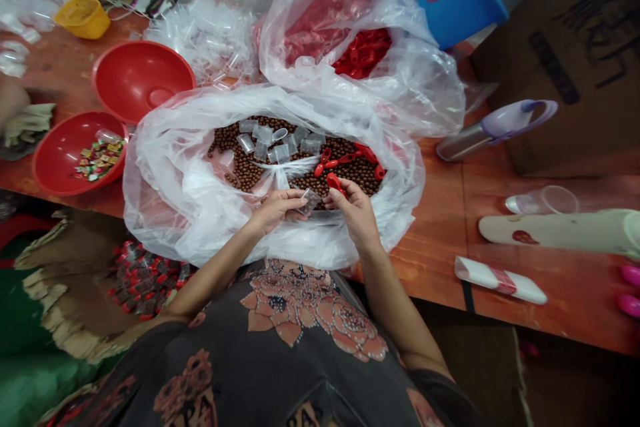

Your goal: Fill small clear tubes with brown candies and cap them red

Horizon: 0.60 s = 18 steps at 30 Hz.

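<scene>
My left hand point(281, 209) pinches a small clear plastic cup point(309, 201) over the near edge of an open plastic bag point(170, 167). Just to its right, the fingers of my right hand point(356, 210) close on a red plastic cap point(335, 181). Cup and cap are held close together, apart. Inside the bag lie many small brown balls point(245, 170). Several clear cups point(280, 153) rest on top of the balls at the far side, and several red caps point(350, 159) lie to the right.
Behind stands a second bag point(425, 93) of red pieces. Two red bowls point(115, 80) are at left, one holding small colourful packets point(100, 159). A metal flask point(465, 137), a pale cylinder point(550, 230) and a tissue pack point(500, 279) lie right. Below left, a carton point(85, 280) holds filled cups point(150, 277).
</scene>
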Motion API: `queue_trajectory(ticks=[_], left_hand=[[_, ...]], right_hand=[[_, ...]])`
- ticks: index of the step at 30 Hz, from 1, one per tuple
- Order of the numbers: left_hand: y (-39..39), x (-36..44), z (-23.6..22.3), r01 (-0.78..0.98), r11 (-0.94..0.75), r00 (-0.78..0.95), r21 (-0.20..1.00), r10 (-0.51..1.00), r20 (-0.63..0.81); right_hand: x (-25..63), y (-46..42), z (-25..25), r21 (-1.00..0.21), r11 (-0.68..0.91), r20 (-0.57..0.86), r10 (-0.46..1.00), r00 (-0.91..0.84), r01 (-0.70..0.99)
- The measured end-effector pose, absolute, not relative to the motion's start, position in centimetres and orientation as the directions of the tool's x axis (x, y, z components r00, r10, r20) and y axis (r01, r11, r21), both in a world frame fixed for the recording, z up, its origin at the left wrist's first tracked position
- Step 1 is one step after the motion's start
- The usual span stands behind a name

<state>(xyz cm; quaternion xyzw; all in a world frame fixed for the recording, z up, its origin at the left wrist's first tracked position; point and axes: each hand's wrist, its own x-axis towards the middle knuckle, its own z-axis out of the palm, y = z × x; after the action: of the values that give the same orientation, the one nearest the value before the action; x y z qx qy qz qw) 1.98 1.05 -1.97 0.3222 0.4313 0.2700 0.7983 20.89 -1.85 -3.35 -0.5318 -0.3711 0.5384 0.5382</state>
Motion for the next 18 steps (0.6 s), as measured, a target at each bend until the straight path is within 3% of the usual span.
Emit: queue_trajectory(ticks=[6, 12, 18], left_hand=[[1.2, 2.1, -1.4, -0.150, 0.635, 0.524, 0.758, 0.701, -0.483], [1.2, 2.1, -1.5, -0.200, 0.646, 0.549, 0.737, 0.697, -0.462], [0.7, 2.4, -2.4, -0.202, 0.518, 0.554, 0.831, 0.760, -0.340]], right_hand=[[20.9, -2.1, -3.3, -0.980, -0.133, -0.152, 0.981, 0.121, -0.150], [21.0, -2.5, -2.8, -0.996, -0.087, -0.087, 0.988, 0.126, -0.006], [20.8, -2.8, -2.2, -0.954, 0.154, 0.175, 0.983, 0.061, 0.255]])
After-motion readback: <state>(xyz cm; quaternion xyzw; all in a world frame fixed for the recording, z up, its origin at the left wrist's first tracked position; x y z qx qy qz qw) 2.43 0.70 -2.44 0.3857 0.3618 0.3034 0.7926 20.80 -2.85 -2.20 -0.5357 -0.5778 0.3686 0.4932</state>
